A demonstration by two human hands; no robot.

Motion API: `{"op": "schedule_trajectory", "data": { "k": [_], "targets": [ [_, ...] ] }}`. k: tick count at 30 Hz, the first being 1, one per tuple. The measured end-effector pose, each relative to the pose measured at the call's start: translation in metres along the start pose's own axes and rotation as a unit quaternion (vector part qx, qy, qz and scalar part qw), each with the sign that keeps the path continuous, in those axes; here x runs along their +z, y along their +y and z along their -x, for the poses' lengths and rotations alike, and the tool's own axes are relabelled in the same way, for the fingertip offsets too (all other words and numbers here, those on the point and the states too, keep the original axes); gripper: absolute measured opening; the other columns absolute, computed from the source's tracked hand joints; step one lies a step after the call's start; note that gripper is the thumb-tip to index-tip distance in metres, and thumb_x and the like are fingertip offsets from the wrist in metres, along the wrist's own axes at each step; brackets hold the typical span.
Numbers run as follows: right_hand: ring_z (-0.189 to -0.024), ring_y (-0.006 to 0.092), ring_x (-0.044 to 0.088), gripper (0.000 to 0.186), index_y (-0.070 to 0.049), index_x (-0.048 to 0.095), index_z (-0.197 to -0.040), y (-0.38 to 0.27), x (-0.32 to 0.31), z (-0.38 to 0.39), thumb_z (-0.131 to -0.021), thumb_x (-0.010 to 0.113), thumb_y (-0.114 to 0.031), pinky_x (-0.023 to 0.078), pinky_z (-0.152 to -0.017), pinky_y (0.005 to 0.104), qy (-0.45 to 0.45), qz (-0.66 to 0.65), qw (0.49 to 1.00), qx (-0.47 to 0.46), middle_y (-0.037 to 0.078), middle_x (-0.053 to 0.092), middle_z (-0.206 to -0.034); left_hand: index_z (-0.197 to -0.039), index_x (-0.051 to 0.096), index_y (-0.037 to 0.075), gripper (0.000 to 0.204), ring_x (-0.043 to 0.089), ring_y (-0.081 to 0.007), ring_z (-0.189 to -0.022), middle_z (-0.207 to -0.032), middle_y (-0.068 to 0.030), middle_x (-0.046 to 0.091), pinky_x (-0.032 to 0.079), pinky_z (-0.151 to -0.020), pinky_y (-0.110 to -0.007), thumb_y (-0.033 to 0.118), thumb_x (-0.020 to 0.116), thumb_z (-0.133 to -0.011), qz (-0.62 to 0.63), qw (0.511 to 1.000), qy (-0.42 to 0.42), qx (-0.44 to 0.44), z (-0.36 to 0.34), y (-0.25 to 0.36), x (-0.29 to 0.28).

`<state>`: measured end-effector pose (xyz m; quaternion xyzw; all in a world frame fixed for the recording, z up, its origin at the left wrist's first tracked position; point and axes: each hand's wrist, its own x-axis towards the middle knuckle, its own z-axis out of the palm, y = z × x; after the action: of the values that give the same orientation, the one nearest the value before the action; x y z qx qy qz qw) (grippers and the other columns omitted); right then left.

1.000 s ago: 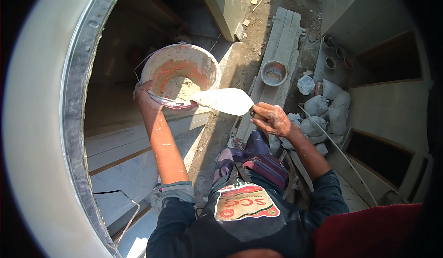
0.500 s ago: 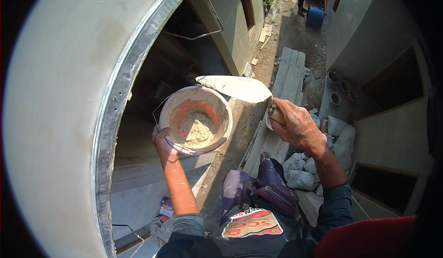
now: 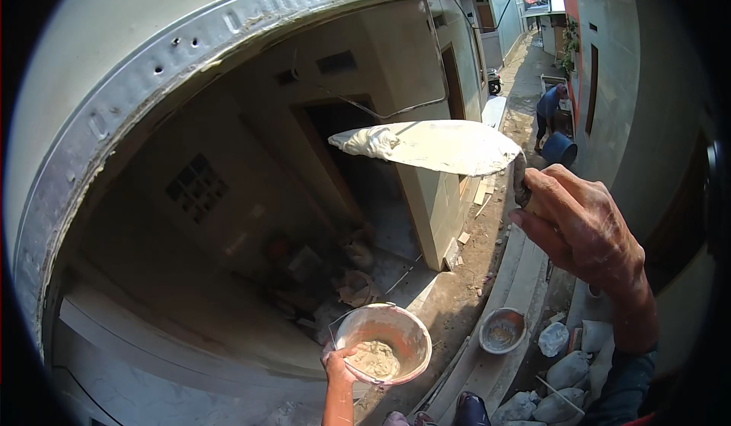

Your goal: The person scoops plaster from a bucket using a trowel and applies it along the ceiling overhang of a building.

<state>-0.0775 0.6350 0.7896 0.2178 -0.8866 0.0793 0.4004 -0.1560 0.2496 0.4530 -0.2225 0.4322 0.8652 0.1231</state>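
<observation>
My right hand point(image 3: 582, 224) is closed round the handle of a trowel point(image 3: 457, 144), held up level with its blade pointing left. A lump of pale plaster point(image 3: 369, 142) sits at the blade's tip, and a pale film coats the rest. Lower down, my left hand point(image 3: 339, 363) grips the rim of a bucket point(image 3: 415, 327). Inside the bucket lies wet plaster point(image 3: 373, 360), with reddish and pale smears on the walls. The metal-edged rim of a pale wall or ceiling edge point(image 3: 145, 76) curves above and left of the trowel.
Bent wire loops point(image 3: 444, 60) hang from the edge. Below lie planks point(image 3: 525, 274) bearing a second bucket point(image 3: 502, 331), with several white sacks point(image 3: 567, 369) beside them. A person point(image 3: 547, 112) bends near a blue drum point(image 3: 560, 149) down the alley. A dark doorway point(image 3: 358, 152) opens to the left.
The view has tilted up along the alley. My right hand has raised the trowel from beside the bucket toward the metal edge, now with plaster at its tip. The bucket sits lower in view.
</observation>
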Motion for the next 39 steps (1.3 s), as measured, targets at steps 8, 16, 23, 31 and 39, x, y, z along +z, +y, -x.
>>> {"op": "schedule_trajectory", "data": {
  "k": [8,16,23,31,39],
  "targets": [
    [-0.06,0.0244,0.061,0.034,0.008,0.057,-0.114,0.007,-0.079,-0.078,-0.086,0.07,-0.009,0.05,-0.051,0.0366,0.047,0.148,0.985,-0.07,0.014,0.059,-0.079,-0.103,0.051,-0.018,0.05,0.063,-0.0453,-0.091,-0.102,-0.0283,0.059,0.054,-0.088,-0.056,-0.015,0.053,-0.054,0.02,0.993,0.071,0.089,0.0,-0.012,0.024],
    [-0.076,0.0282,0.065,0.033,0.002,0.06,-0.115,-0.052,-0.083,-0.06,-0.09,0.068,-0.018,0.053,-0.07,0.0405,0.104,0.252,0.957,-0.1,0.015,0.064,-0.089,-0.098,0.053,-0.016,0.037,0.065,-0.0393,-0.084,-0.097,-0.0253,0.061,0.057,-0.085,-0.047,-0.005,0.056,-0.063,0.044,0.999,-0.022,0.019,0.003,-0.035,-0.007],
    [-0.092,0.0272,0.06,0.034,-0.003,0.063,-0.111,-0.095,-0.096,-0.04,-0.095,0.059,-0.032,0.049,-0.082,0.0409,0.12,0.405,0.9,-0.107,0.013,0.064,-0.095,-0.097,0.06,-0.013,0.033,0.068,-0.0329,-0.08,-0.086,-0.0217,0.067,0.056,-0.078,-0.042,0.001,0.061,-0.068,0.039,0.997,-0.057,0.043,-0.053,-0.069,-0.053],
    [-0.102,0.0225,0.063,0.027,-0.002,0.063,-0.112,-0.123,-0.1,-0.021,-0.093,0.058,-0.02,0.052,-0.089,0.0354,0.055,0.367,0.922,0.115,0.01,0.065,-0.102,-0.092,0.06,-0.002,0.027,0.063,-0.025,-0.088,-0.093,-0.0143,0.066,0.049,-0.087,-0.039,-0.002,0.067,-0.065,0.084,0.933,-0.219,0.273,-0.063,-0.048,-0.028],
    [-0.114,0.0254,0.058,0.037,-0.003,0.055,-0.127,-0.021,-0.089,0.019,-0.097,0.055,-0.024,0.046,-0.101,0.0387,0.162,0.084,0.983,0.02,0.013,0.062,-0.121,-0.103,0.062,-0.004,0.031,0.064,-0.0269,-0.097,-0.101,-0.0148,0.068,0.047,-0.094,-0.039,-0.003,0.062,-0.072,0.075,0.914,-0.29,0.273,-0.051,-0.031,-0.001]
  ]
}}
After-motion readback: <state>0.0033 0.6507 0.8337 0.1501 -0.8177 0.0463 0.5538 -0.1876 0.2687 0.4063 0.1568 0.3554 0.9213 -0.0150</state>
